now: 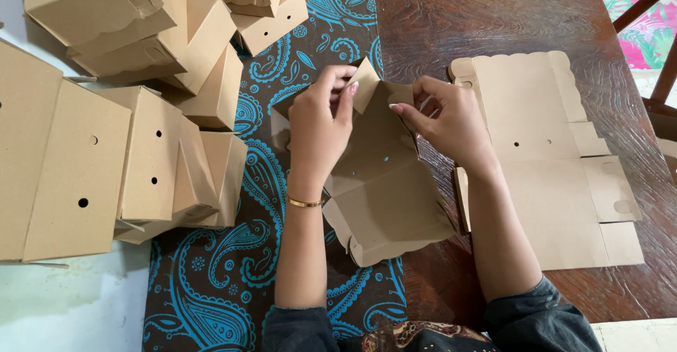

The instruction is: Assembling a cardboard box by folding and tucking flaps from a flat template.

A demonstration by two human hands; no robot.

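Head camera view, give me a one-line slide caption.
Both hands, left and right, fold a brown cardboard box blank beside folded boxes and flat blanks.

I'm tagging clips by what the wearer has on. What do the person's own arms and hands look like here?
Both forearms are bare, with dark grey sleeves pushed up to the elbows. The left hand has a thin gold bangle at its wrist. The right hand wears nothing visible. The fingernails look pale and fairly long.
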